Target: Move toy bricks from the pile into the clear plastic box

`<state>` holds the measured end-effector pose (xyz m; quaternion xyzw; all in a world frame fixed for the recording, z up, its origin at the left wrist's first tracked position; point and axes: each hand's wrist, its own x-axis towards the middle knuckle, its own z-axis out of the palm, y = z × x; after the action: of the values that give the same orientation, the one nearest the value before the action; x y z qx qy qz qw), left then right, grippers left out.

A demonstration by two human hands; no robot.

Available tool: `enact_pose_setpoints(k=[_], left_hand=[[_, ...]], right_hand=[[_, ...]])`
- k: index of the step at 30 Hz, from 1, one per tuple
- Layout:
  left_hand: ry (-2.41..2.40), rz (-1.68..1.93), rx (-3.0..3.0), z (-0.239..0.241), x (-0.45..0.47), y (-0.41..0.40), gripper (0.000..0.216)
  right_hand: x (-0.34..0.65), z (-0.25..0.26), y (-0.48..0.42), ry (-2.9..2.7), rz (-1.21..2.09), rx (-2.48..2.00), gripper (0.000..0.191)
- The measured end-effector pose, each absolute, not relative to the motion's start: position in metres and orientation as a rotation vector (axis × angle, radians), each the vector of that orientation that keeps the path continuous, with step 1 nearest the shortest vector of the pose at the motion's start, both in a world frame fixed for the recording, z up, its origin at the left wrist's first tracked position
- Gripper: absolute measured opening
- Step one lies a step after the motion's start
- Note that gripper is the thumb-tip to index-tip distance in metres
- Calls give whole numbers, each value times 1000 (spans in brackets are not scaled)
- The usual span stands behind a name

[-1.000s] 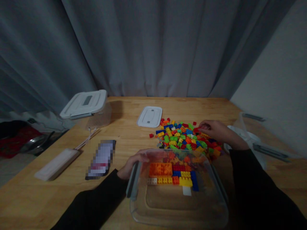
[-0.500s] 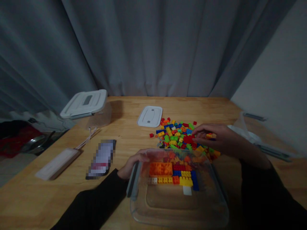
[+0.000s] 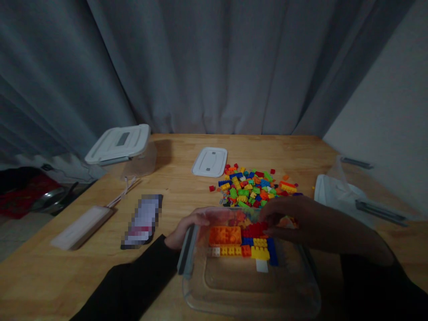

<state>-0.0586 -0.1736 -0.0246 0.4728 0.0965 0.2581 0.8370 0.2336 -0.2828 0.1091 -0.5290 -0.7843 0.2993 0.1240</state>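
Note:
A clear plastic box [image 3: 301,294] stands at the table's near edge with a flat patch of joined bricks [image 3: 234,243] in orange, red, yellow and blue on its floor. My left hand [image 3: 187,225] grips the box's far left corner by its grey clip. My right hand [image 3: 294,220] reaches over the box's far rim, fingers pinched on a red brick [image 3: 257,228] held against the joined bricks. A heap of loose coloured bricks [image 3: 254,187] lies on the table just beyond the box.
A white lid [image 3: 209,161] lies flat behind the heap. A lidded clear container [image 3: 120,145] sits at the back left. A pale flat bar with a cord [image 3: 80,226] and a blurred dark item [image 3: 143,220] lie left. A white plastic bag [image 3: 337,191] rests at the right.
My right hand left the loose heap with a red brick and came back toward me, down over the box's far rim. My left hand stayed on the box corner.

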Motion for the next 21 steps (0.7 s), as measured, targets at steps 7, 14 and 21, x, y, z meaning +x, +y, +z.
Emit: enact_pose_setpoints(k=[7, 14, 21], left_hand=[[196, 541, 971, -36, -61, -171, 66], [204, 540, 976, -35, -61, -171, 64], [233, 545, 1000, -31, -61, -172, 63]], right_hand=[[219, 98, -285, -2480, 963, -1457, 20], [202, 79, -282, -2651, 1030, -1355, 8], [197, 58, -280, -2727, 1038, -1395, 7]])
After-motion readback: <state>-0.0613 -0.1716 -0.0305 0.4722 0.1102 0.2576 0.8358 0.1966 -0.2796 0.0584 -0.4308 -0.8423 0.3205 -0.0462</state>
